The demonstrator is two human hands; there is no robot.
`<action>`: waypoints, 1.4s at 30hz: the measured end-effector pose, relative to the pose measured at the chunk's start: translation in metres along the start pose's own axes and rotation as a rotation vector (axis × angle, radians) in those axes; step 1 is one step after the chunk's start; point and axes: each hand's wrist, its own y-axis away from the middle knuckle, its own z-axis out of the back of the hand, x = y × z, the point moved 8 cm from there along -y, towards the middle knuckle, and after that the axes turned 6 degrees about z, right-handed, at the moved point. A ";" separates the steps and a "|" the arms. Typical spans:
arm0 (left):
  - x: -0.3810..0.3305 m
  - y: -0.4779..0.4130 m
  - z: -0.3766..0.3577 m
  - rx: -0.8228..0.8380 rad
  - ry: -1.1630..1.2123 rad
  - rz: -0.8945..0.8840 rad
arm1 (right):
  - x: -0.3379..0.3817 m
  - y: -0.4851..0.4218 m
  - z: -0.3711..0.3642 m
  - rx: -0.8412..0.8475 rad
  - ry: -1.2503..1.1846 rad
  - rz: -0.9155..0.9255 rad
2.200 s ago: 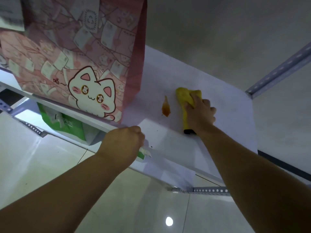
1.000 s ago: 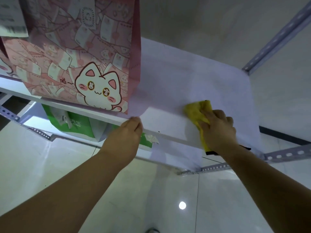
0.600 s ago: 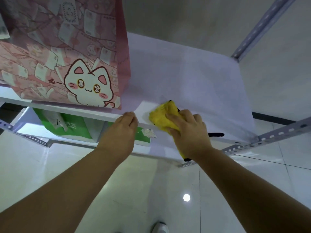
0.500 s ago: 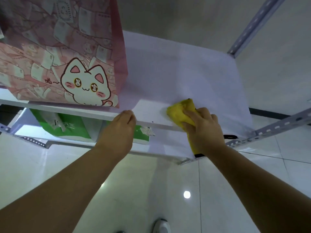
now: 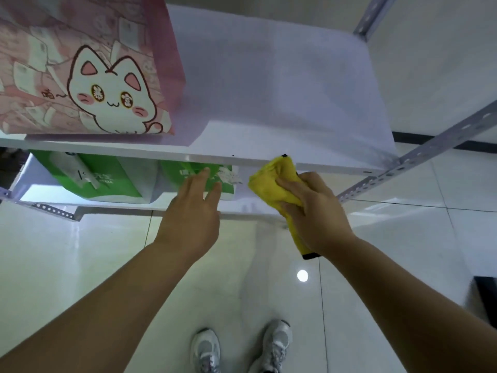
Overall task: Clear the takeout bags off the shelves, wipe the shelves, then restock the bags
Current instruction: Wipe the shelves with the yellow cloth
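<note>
Wiping stage, by look of it. To do well: lift green bag point(image 5: 196, 179) off lower shelf point(image 5: 115, 207) first, then sweep cloth point(image 5: 271, 184) flat, back to front, corners too. Pink bag point(image 5: 88, 76) stands on left of upper shelf point(image 5: 269, 90), not cleared; patch under it needs wiping. Left hand point(image 5: 191, 211) open, fingers straight and spread, tips at green bag; contact unclear. Right hand point(image 5: 314, 211) wrapped tight round bunched cloth, just below upper shelf's front edge, cloth tail hanging past wrist.
</note>
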 end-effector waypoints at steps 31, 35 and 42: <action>-0.030 -0.104 -0.276 0.157 0.063 0.000 | -0.233 -0.033 -0.221 0.104 -0.018 -0.298; -0.035 -0.133 -0.298 0.035 0.053 -0.082 | -0.251 -0.051 -0.236 -0.017 0.031 -0.296; -0.017 -0.164 -0.323 0.002 0.075 -0.095 | -0.270 -0.089 -0.270 -0.031 0.200 -0.308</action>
